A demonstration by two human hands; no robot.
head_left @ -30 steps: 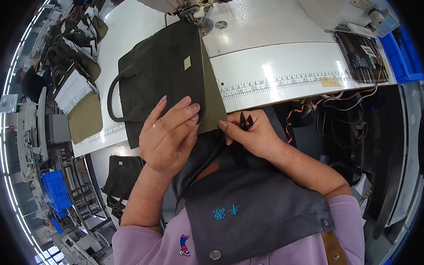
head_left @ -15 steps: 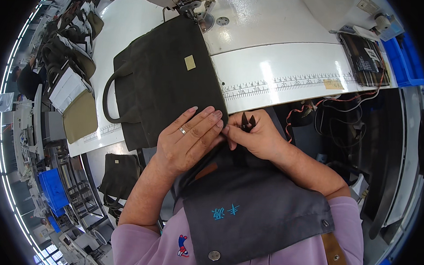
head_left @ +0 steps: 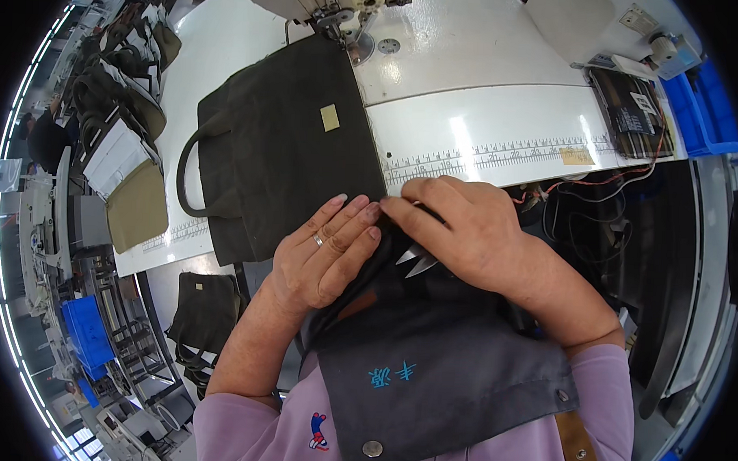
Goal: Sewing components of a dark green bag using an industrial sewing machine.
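Observation:
A dark olive fabric bag (head_left: 284,106) lies on the white sewing table, its looped handle (head_left: 188,171) to the left and a small pale label on its panel. My left hand (head_left: 323,253), with a ring on one finger, rests flat on the bag's near right corner, fingers stretched out; its thumb is hidden. My right hand (head_left: 470,234) is closed round small thread snips (head_left: 417,261), whose blades poke out below the palm toward my lap. Its thumb and index fingertips meet the bag's edge beside my left fingertips. The snips' handle is hidden in the hand.
The sewing machine head (head_left: 344,10) stands over the bag's far edge. A printed ruler (head_left: 485,153) runs along the table's front. Stacked bag pieces (head_left: 134,206) lie at left, another dark bag (head_left: 204,310) below. Cables (head_left: 582,185) hang at right near a blue bin (head_left: 702,112).
My right hand has turned over, palm down, so the snips' blades now point toward my lap instead of away. Its fingertips have moved onto the bag's edge. My left hand has barely shifted.

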